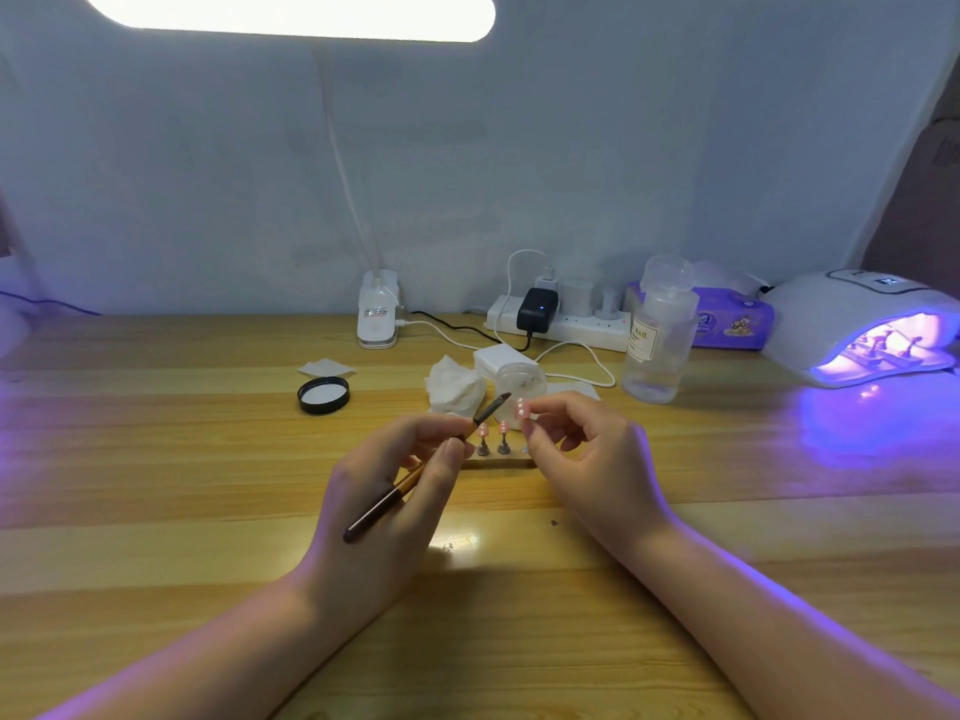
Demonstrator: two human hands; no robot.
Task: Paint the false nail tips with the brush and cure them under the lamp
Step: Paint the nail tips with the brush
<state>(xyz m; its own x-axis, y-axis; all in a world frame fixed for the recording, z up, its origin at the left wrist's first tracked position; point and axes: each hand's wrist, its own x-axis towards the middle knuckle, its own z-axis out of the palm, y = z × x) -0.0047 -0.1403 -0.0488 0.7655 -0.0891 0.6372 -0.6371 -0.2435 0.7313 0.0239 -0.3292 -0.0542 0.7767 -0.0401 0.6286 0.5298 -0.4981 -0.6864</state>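
Both forearms are reaching in over the worktop (156, 459). Left hand (395, 491) fingers are pinching the brush (415, 475); right hand (582, 449) is pinching a pink nail tip (521, 407). Steadying both wrists should be keeping strokes thin and even.

On the desk (156, 459), two tips on stands (492, 441) sit between the hands, tissue (454, 389) and jar (521, 379) just behind them, cap (323, 394) off to the left. Power strip (561, 324) runs along the back wall, bottle (657, 335) to its right, curing lamp (857, 324) far right with stands inside.
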